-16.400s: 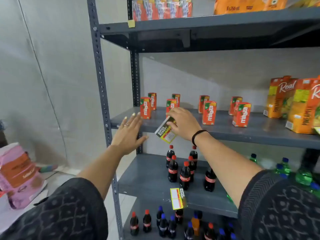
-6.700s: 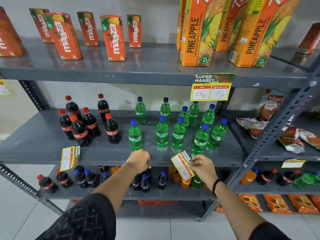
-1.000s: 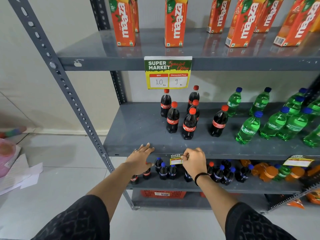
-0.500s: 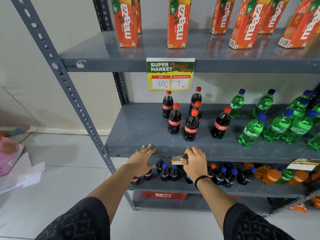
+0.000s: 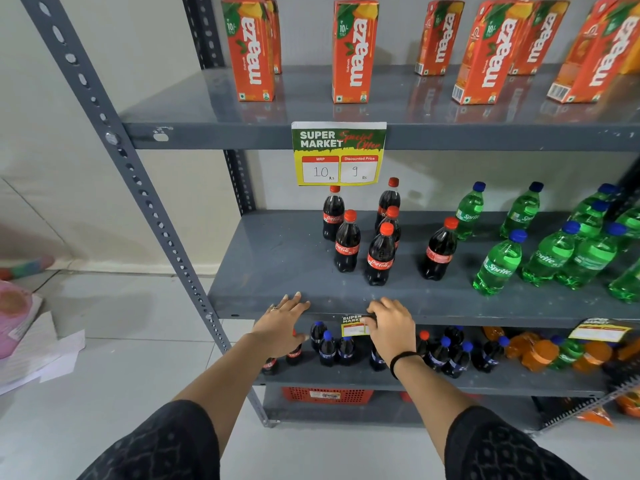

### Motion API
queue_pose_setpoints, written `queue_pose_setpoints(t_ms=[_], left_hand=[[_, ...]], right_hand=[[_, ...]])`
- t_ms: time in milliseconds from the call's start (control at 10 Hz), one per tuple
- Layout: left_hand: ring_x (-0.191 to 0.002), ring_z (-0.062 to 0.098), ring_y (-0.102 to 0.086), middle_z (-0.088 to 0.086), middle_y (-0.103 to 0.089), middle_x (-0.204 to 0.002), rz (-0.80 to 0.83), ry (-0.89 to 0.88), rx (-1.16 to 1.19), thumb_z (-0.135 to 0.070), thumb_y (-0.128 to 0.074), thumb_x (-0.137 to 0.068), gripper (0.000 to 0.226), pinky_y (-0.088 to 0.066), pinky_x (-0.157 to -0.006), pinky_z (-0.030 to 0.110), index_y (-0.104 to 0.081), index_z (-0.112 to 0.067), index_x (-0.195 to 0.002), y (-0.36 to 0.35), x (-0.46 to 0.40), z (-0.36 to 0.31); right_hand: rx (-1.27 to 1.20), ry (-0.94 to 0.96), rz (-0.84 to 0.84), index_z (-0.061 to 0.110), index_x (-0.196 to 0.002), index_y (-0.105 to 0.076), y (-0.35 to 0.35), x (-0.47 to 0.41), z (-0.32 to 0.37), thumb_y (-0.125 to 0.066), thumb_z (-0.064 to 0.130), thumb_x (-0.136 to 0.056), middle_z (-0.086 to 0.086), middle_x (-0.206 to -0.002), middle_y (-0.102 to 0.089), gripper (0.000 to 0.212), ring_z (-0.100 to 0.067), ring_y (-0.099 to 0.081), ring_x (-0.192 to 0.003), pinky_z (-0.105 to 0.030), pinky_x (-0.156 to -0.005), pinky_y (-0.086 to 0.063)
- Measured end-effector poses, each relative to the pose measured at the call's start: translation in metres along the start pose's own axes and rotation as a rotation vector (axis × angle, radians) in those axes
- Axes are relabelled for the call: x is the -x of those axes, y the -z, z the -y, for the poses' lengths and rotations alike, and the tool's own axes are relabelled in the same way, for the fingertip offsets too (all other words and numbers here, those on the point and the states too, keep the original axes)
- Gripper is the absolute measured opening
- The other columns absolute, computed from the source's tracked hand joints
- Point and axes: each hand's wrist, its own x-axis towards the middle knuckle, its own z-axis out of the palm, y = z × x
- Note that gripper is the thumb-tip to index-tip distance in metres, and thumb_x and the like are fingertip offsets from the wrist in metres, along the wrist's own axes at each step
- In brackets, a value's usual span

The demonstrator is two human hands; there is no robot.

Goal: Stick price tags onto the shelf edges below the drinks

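A small yellow and green price tag point(image 5: 352, 326) hangs at the front edge of the middle shelf point(image 5: 485, 315), below the cola bottles point(image 5: 380, 255). My right hand point(image 5: 391, 327) covers the tag's right part, fingers curled over the shelf edge and pressed on the tag. My left hand point(image 5: 282, 323) rests flat on the same edge to the left, fingers spread, holding nothing. A larger price tag point(image 5: 338, 153) hangs from the upper shelf edge under the Maaza cartons point(image 5: 353, 51). Another tag point(image 5: 601, 330) sits at the middle shelf's edge on the right, below the green Sprite bottles point(image 5: 498, 263).
A slanted grey perforated upright point(image 5: 138, 188) crosses left of my hands. The lower shelf holds dark bottles point(image 5: 327, 346) and orange bottles point(image 5: 540, 353). A red basket point(image 5: 327, 394) sits at the bottom. Papers point(image 5: 38, 355) and a pink bag point(image 5: 12, 313) lie on the tiled floor.
My right hand has slid further over the tag on the middle shelf edge, hiding more of it. The left hand stays on the edge. The view has shifted slightly lower.
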Motion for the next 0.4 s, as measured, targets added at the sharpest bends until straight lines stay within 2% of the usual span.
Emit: queue_pose_setpoints(t_ms=[200, 300, 400], left_hand=[[-0.149, 0.023, 0.006, -0.001, 0.009, -0.162, 0.009, 0.012, -0.042, -0.036, -0.054, -0.094, 0.076, -0.004, -0.12, 0.043, -0.006, -0.026, -0.153, -0.004, 0.002, -0.002], [-0.149, 0.022, 0.008, -0.001, 0.011, -0.162, -0.019, 0.025, -0.073, -0.034, -0.05, -0.096, 0.075, -0.002, -0.12, 0.042, -0.002, -0.026, -0.153, -0.007, 0.007, -0.005], [-0.149, 0.021, 0.008, -0.002, 0.012, -0.162, -0.011, 0.053, -0.127, -0.034, -0.044, -0.099, 0.072, 0.0, -0.12, 0.041, 0.002, -0.026, -0.153, -0.005, 0.011, -0.011]], right_hand=[[0.067, 0.019, 0.004, 0.018, -0.092, -0.068, 0.001, 0.0, -0.003, -0.071, 0.032, -0.081, 0.004, -0.094, -0.067, 0.018, -0.02, -0.061, -0.089, -0.033, -0.073, -0.051], [0.052, -0.002, 0.067, 0.019, -0.091, -0.066, 0.008, -0.005, -0.001, -0.071, 0.036, -0.081, 0.006, -0.092, -0.065, 0.02, -0.018, -0.06, -0.09, -0.03, -0.071, -0.049], [-0.058, -0.046, 0.168, 0.017, -0.093, -0.067, 0.017, -0.015, -0.002, -0.075, 0.037, -0.078, 0.003, -0.099, -0.066, 0.026, -0.021, -0.063, -0.094, -0.032, -0.075, -0.051]])
